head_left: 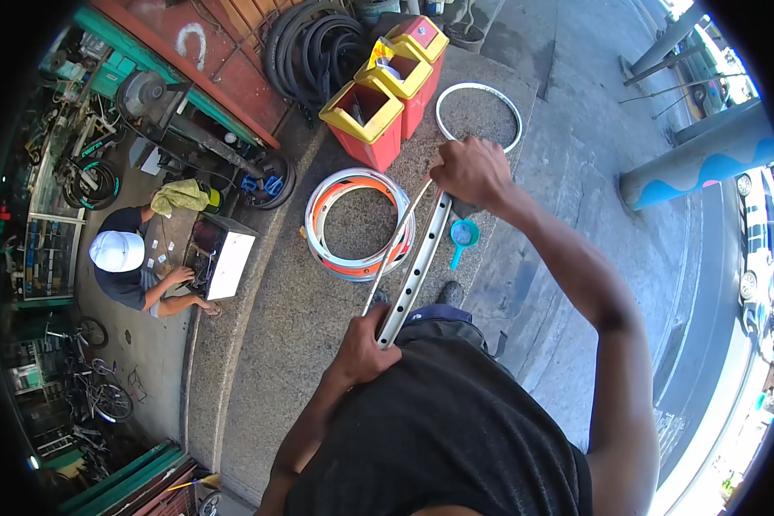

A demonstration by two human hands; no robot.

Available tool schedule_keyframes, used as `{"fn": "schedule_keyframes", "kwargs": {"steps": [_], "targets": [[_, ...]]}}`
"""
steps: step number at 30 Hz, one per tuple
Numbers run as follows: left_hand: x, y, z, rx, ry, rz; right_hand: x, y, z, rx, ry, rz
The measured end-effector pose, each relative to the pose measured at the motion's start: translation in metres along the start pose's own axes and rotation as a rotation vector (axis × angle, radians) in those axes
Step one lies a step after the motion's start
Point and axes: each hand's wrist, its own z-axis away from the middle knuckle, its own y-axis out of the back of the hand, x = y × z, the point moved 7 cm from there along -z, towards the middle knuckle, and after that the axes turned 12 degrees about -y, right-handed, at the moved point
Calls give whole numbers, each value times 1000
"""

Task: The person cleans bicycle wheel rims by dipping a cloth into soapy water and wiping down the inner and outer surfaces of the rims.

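Note:
A silver bicycle rim (422, 258) with a row of dark spoke holes is held on edge in front of my body. My left hand (365, 351) is closed round its near end, by my waist. My right hand (473, 175) is closed over the far end, fingers wrapped downward; a dark patch shows beneath this hand, and I cannot make out what it is. Below and left of the held rim, a stack of silver and orange rims (316, 215) lies on the pavement. A white rim (519, 120) lies flat beyond my right hand.
A teal dipper (464, 234) lies right of the rim, near my shoes. Red bins with yellow tops (370, 129) and hanging black tires (288, 52) stand ahead. To the left, a person in a white cap (118, 251) sits by a white-sided box (230, 262). A pillar (697, 168) rises by the road.

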Motion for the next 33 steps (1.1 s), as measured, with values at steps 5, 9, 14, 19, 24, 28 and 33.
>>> {"fn": "schedule_keyframes", "kwargs": {"steps": [5,9,14,19,24,28,33], "targets": [[5,0,3,2,2,19,31,-21,-30,10,-133,-26],[1,2,6,33,24,55,113,-76,-36,358,-505,-353],[-3,1,-3,35,-51,-9,40,-159,9,-572,-559,-1978],[-25,2,-1,-11,-44,-46,14,-138,23,-500,-425,-2063],[-16,9,-15,-24,4,284,-27,-130,50,-607,101,-2004],[-18,19,-47,23,189,555,-55,-139,92,-671,197,-1643],[-16,6,-47,-9,69,346,26,-66,96,-445,-89,-1045]]}}
